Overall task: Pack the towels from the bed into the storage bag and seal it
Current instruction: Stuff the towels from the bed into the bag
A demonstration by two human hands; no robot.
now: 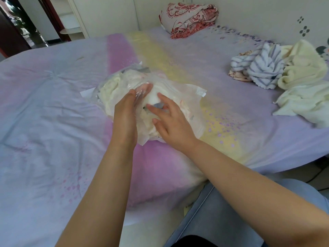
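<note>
You have a clear storage bag (pixel 188 102) holding cream towels. Bed (pixel 53 104) cover: lavender, with pink and yellow bands, dotted. Loose pile: blue-and-white striped towel (pixel 258 68), pale yellow towel (pixel 302 68). Folded blanket (pixel 188 16): red-and-white floral print.

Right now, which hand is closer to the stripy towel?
Right. The right hand lies on the storage bag, on the side toward the stripy towel; the left hand is farther away.
</note>
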